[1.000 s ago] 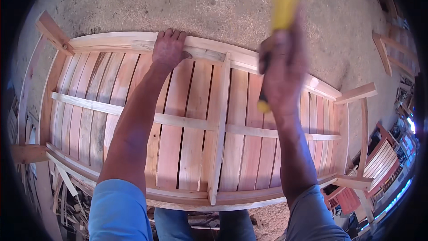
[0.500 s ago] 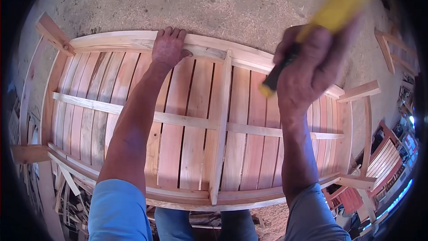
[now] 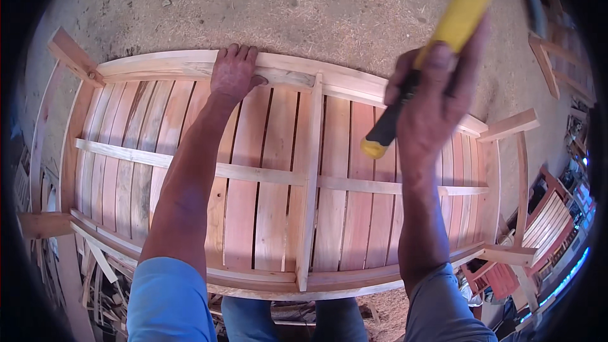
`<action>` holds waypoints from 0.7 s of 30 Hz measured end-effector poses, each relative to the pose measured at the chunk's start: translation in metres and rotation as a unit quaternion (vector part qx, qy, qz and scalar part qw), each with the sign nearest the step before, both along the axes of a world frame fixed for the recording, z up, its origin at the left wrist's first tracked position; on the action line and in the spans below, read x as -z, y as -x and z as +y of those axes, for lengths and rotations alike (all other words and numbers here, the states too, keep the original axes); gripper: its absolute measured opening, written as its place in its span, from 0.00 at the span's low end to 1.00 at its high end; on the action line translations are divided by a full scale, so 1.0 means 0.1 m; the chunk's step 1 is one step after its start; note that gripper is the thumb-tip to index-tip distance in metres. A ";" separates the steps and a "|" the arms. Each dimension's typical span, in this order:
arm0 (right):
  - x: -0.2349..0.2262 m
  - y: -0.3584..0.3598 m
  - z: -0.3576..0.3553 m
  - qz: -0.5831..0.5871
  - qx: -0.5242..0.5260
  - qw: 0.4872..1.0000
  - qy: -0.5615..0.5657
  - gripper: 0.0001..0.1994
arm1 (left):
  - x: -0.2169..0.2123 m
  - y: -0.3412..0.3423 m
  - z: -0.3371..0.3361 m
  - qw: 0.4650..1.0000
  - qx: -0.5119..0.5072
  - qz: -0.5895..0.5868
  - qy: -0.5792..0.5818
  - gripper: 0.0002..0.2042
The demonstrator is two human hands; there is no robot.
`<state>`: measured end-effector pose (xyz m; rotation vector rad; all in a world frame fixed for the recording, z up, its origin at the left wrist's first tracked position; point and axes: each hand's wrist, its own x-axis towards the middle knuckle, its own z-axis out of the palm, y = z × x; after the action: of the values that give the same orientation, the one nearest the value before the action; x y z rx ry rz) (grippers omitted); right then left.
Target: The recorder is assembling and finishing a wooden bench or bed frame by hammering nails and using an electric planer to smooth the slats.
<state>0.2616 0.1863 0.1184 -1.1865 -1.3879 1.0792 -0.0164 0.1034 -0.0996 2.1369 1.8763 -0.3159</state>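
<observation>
Across the picture lies a pale wooden frame (image 3: 310, 171) with slats running front to back, its short legs (image 3: 506, 125) sticking up at the corners. My left hand (image 3: 233, 75) is closed over the far rail (image 3: 282, 71), fingers over its outer edge and thumb on the inner side. Raised over the right half, my right hand (image 3: 430, 101) grips the yellow and black handle of a hammer (image 3: 459, 12). The handle's yellow butt points down toward the slats. At the top right, the hammer's dark head is partly cut off, with a curved grey part showing.
Beyond the frame is a dusty floor (image 3: 304, 6) strewn with shavings. Scrap wood strips (image 3: 101, 291) are piled at the lower left. A reddish slatted piece of furniture (image 3: 538, 228) stands at the right, and another wooden frame (image 3: 548, 66) is farther back.
The hammer has tipped, its butt now a little lower and its head end farther right. My right hand has shifted slightly. My left hand stays on the far rail.
</observation>
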 end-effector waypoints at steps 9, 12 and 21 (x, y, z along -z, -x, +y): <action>-0.14 -0.09 -0.34 0.027 -0.098 0.968 0.228 0.26 | -0.01 0.08 -0.02 1.000 -0.007 0.007 -0.014 0.39; -0.08 0.06 -0.56 0.227 -0.078 0.879 0.413 0.25 | 0.02 0.04 -0.01 1.000 -0.005 -0.016 -0.017 0.40; 1.07 1.05 -1.27 0.217 0.152 0.768 0.583 0.10 | 0.16 0.42 0.23 0.994 0.096 -0.048 0.011 0.39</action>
<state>0.1569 0.0589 0.0110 -1.7419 0.0002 1.8892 -0.0588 0.1262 -0.1159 2.2789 1.6131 -0.2671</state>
